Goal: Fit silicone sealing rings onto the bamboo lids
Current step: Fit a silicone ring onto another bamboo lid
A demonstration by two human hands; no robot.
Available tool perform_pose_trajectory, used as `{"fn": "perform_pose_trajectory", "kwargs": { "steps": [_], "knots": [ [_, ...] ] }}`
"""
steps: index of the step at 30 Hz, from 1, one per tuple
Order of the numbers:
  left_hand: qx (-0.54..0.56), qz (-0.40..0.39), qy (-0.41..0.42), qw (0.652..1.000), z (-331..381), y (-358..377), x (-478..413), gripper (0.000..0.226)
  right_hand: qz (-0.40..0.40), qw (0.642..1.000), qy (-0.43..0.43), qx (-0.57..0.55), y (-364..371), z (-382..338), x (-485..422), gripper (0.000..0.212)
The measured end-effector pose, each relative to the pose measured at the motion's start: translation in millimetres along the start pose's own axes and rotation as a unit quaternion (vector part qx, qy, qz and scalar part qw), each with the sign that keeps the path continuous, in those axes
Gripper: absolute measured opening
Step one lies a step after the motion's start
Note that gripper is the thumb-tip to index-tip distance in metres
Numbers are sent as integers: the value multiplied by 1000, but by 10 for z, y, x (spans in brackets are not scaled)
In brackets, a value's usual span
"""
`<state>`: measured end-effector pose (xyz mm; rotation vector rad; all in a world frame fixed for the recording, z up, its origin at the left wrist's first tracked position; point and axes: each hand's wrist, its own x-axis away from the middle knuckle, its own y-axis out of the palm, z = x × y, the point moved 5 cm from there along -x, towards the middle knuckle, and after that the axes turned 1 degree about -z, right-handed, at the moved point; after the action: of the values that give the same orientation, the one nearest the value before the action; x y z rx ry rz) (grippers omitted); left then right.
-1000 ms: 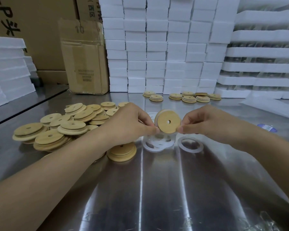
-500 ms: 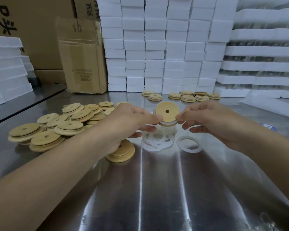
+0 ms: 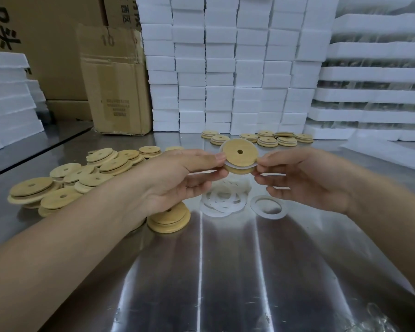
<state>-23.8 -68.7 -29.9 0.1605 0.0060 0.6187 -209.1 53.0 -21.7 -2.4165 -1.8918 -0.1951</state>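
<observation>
You held one bamboo lid (image 3: pixel 238 155) in the air above the steel table (image 3: pixel 225 271), just above the centre of the view, with its flat face and centre hole tilted toward you. Your left hand (image 3: pixel 175 178) pinched the lid at its 9 o'clock edge between thumb and forefinger, with the remaining fingers loosely curled beneath and holding nothing else. Your right hand (image 3: pixel 304 178) pinched the 3 o'clock edge between thumb and fingertips, palm turned partly up, with the lower fingers half bent and free. A white silicone ring (image 3: pixel 235 167) showed as a band along the lid's 6 o'clock side, between the upper disc and the lower step. It could not be told whether the ring sat in place all the way round. On the table below the lid, toward 6 o'clock, lay a loose pile of rings (image 3: pixel 222 200), and a single ring (image 3: pixel 268 207) lay flat just beside it at 3 o'clock. A stacked pair of lids (image 3: pixel 170 221) rested under your left wrist. A heap of bare lids (image 3: pixel 82 178) was spread at 9 o'clock, and a row of ringed lids (image 3: pixel 266 138) stood at 12 o'clock, in front of stacked white foam blocks (image 3: pixel 225 68).
</observation>
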Motion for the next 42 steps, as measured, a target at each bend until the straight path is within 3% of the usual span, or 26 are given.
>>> {"fn": "perform_pose_trajectory", "kwargs": {
  "steps": [5, 15, 19, 22, 26, 29, 35, 42],
  "knots": [
    [39, -11, 17, 999, 39, 61, 12, 29, -28, 998, 19, -44, 15, -2, 1, 8],
    [72, -15, 43, 996, 61, 125, 25, 8, -62, 993, 40, -96, 31, -13, 9, 15],
    [44, 3, 40, 998, 45, 96, 22, 31, -30, 999, -2, -41, 15, -24, -16, 6],
    [35, 15, 35, 999, 33, 81, 30, 51, -3, 999, -39, 5, -26, -38, -40, 30],
    [35, 29, 50, 998, -1, 63, 10, 36, 1, 997, -59, 44, -16, -45, -41, 23],
    [43, 43, 64, 996, -28, 45, 0, 47, -2, 996, -67, 63, 8, -34, -54, 15],
    [5, 28, 69, 997, -34, 54, 0, 66, 19, 994, -79, 78, -13, -46, -36, 49],
    [-63, 16, 92, 994, -11, 51, -5, 51, 31, 967, -130, 216, 53, -90, 2, 50]
  ]
}}
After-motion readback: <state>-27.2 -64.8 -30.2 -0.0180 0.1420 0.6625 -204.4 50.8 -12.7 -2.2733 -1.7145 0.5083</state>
